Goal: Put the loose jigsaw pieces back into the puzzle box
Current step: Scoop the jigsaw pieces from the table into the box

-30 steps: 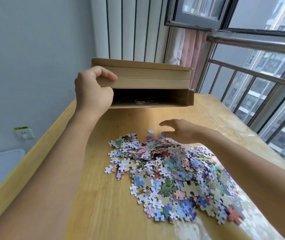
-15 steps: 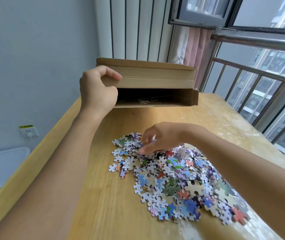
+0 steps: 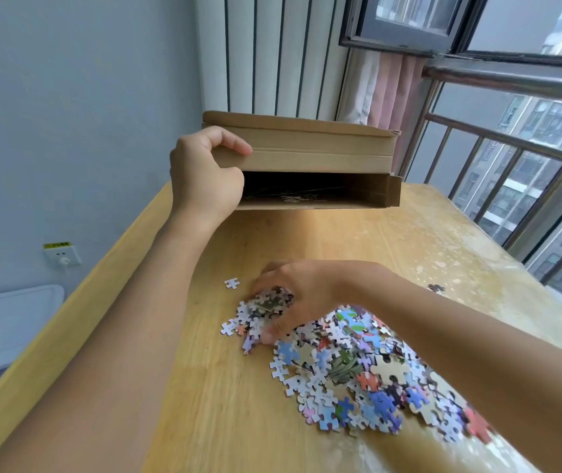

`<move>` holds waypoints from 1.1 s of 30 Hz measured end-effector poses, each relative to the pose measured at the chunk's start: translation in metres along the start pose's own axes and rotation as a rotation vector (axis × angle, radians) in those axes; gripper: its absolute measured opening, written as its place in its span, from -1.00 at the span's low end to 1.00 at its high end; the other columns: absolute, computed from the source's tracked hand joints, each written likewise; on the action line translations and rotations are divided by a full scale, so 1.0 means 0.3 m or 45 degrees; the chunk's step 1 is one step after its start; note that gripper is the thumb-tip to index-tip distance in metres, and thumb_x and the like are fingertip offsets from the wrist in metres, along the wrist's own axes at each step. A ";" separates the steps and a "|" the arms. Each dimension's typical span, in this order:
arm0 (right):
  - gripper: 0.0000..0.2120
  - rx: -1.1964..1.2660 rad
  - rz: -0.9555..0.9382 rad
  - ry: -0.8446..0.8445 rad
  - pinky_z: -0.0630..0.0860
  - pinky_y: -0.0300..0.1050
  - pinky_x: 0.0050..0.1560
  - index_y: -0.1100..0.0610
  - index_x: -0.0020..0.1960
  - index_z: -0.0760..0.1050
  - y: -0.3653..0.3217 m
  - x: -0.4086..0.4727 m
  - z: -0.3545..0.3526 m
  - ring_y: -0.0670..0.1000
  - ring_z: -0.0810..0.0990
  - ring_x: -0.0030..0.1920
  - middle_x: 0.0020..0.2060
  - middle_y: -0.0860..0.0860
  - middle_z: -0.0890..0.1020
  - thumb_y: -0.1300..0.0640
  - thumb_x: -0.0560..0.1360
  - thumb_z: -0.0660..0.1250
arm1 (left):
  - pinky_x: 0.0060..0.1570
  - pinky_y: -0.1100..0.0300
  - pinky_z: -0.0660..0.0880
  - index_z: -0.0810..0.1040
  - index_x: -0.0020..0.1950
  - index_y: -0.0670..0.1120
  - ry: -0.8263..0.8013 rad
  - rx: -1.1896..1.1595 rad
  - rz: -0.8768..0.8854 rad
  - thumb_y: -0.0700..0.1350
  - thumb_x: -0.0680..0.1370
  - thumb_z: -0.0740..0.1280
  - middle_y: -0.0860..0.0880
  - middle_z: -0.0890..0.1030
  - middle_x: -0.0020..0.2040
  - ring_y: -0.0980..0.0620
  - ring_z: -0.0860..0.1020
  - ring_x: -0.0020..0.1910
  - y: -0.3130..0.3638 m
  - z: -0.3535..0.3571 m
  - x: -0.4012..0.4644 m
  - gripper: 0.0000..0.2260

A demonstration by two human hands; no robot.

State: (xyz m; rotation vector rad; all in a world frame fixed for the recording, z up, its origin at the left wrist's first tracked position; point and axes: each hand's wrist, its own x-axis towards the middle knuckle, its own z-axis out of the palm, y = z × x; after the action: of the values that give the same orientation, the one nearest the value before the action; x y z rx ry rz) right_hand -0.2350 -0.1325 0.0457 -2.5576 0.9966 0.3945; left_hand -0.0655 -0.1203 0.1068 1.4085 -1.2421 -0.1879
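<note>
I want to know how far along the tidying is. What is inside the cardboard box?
Through the cardboard box's open front, a few pale jigsaw pieces lie on its dark floor. The left hand holding its flap covers the left corner, and the shadowed back is unreadable.

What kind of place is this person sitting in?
Probably a room or enclosed balcony in a high-rise flat: a wooden table beside a window with a metal railing, apartment towers outside, and a pink curtain.

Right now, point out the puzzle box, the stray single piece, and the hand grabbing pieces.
puzzle box (image 3: pixel 306 155), head view, front of lid.
stray single piece (image 3: pixel 232 283), head view, its middle.
right hand (image 3: pixel 306 288), head view, back of hand.
</note>
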 end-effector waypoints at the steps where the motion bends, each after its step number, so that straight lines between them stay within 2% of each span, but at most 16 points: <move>1: -0.24 0.001 0.004 -0.010 0.41 0.17 0.38 -0.17 0.45 0.38 -0.001 -0.027 0.004 0.05 0.42 0.38 0.40 -0.10 0.39 -0.42 0.34 0.44 | -0.18 0.33 0.42 0.66 -0.07 0.04 0.001 -0.001 -0.004 -0.45 0.35 0.25 0.06 0.61 -0.06 0.05 0.53 -0.09 0.001 0.000 -0.001 -0.57; 3: -0.29 0.020 -0.004 -0.015 0.42 0.13 0.37 -0.18 0.41 0.43 -0.002 -0.077 0.006 0.01 0.44 0.36 0.37 -0.14 0.43 -0.41 0.34 0.45 | -0.16 0.35 0.43 0.66 -0.06 0.03 -0.002 0.002 0.006 -0.46 0.36 0.26 0.05 0.60 -0.06 0.05 0.53 -0.06 0.005 0.000 -0.002 -0.57; 5: -0.28 0.061 -0.032 -0.005 0.36 0.09 0.44 -0.22 0.43 0.39 -0.001 -0.127 0.000 -0.02 0.39 0.42 0.44 -0.17 0.40 -0.38 0.34 0.48 | -0.13 0.36 0.45 0.66 -0.05 0.03 -0.002 0.010 0.015 -0.46 0.37 0.26 0.04 0.60 -0.04 0.04 0.53 -0.02 0.010 0.002 -0.006 -0.57; 7: -0.16 0.070 -0.041 0.039 0.25 0.08 0.47 -0.27 0.50 0.27 0.015 -0.181 -0.018 -0.03 0.26 0.52 0.54 -0.17 0.27 -0.35 0.31 0.52 | -0.12 0.35 0.46 0.67 -0.04 0.02 -0.006 0.011 0.015 -0.46 0.37 0.26 0.04 0.61 -0.03 0.03 0.54 -0.01 0.013 0.003 -0.010 -0.57; 10: 0.11 -0.079 0.139 0.021 0.10 0.29 0.54 -0.34 0.56 0.03 0.076 -0.246 -0.050 0.01 0.02 0.61 0.62 -0.15 0.03 -0.38 0.18 0.57 | -0.14 0.34 0.45 0.67 -0.04 0.02 -0.014 0.012 0.012 -0.46 0.36 0.25 0.10 0.59 -0.08 0.05 0.53 -0.04 0.014 0.000 -0.012 -0.57; 12: 0.22 -0.136 0.288 -0.063 0.12 0.35 0.53 -0.34 0.58 -0.05 0.122 -0.269 -0.046 0.05 0.02 0.61 0.62 -0.16 0.01 -0.34 0.13 0.62 | -0.13 0.29 0.46 0.68 -0.04 0.02 -0.018 0.016 0.006 -0.46 0.35 0.24 0.18 0.56 -0.13 0.05 0.53 -0.06 0.017 0.000 -0.015 -0.56; 14: 0.24 -0.151 0.318 -0.112 0.21 0.31 0.51 -0.33 0.58 -0.05 0.154 -0.274 -0.020 0.06 0.14 0.59 0.60 -0.15 0.11 -0.31 0.11 0.64 | -0.13 0.25 0.46 0.68 -0.03 0.01 -0.025 0.025 -0.003 -0.46 0.35 0.24 0.21 0.54 -0.14 0.04 0.52 -0.08 0.019 0.002 -0.018 -0.55; 16: 0.18 -0.105 0.304 -0.076 0.30 0.23 0.48 -0.30 0.57 0.03 0.169 -0.275 0.003 0.04 0.26 0.53 0.56 -0.14 0.24 -0.28 0.14 0.65 | -0.10 0.23 0.49 0.68 -0.02 0.01 -0.023 0.031 0.001 -0.47 0.35 0.25 0.17 0.56 -0.12 0.03 0.54 -0.05 0.020 0.006 -0.018 -0.55; 19: -0.09 -0.068 0.266 0.102 0.45 0.07 0.35 -0.22 0.53 0.25 0.177 -0.276 0.006 0.03 0.44 0.38 0.44 -0.12 0.43 -0.15 0.29 0.62 | -0.02 0.17 0.56 0.68 -0.01 0.00 -0.007 0.030 0.012 -0.47 0.35 0.26 0.06 0.60 -0.05 0.00 0.56 0.01 0.020 0.007 -0.018 -0.55; 23: -0.42 -0.073 0.249 0.257 0.53 0.11 0.23 -0.16 0.41 0.41 0.200 -0.271 0.013 0.07 0.54 0.23 0.30 -0.04 0.56 -0.02 0.44 0.52 | 0.00 0.16 0.56 0.68 0.00 0.00 -0.006 0.034 0.015 -0.48 0.37 0.27 0.03 0.60 0.01 -0.01 0.55 0.03 0.024 0.007 -0.023 -0.56; 26: -0.49 -0.072 0.236 0.318 0.54 0.12 0.19 -0.19 0.36 0.46 0.217 -0.265 0.027 0.06 0.56 0.19 0.25 -0.05 0.60 -0.05 0.45 0.51 | 0.03 0.15 0.58 0.68 0.01 0.01 -0.006 0.031 0.008 -0.48 0.38 0.29 0.02 0.59 0.03 -0.02 0.55 0.06 0.023 0.008 -0.023 -0.56; 31: -0.54 -0.065 0.205 0.424 0.57 0.07 0.14 -0.14 0.38 0.49 0.224 -0.277 0.024 0.04 0.60 0.15 0.26 -0.05 0.62 0.13 0.51 0.42 | -0.03 0.17 0.54 0.67 -0.01 0.01 -0.010 0.017 0.008 -0.48 0.38 0.28 0.00 0.60 0.02 -0.03 0.55 0.03 0.022 0.008 -0.021 -0.56; 33: -0.57 -0.087 0.193 0.441 0.57 0.02 0.13 -0.11 0.38 0.50 0.220 -0.281 0.022 0.02 0.60 0.14 0.25 -0.05 0.63 0.11 0.54 0.42 | -0.05 0.18 0.53 0.67 -0.01 0.01 -0.013 0.014 0.010 -0.48 0.38 0.29 -0.01 0.60 0.02 -0.02 0.54 0.01 0.021 0.009 -0.021 -0.57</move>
State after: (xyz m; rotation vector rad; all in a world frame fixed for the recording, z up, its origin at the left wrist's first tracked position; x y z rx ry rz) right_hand -0.3415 -0.1251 0.0567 -2.6761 1.3240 0.0208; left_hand -0.0735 -0.1156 0.1076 1.4132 -1.2587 -0.1834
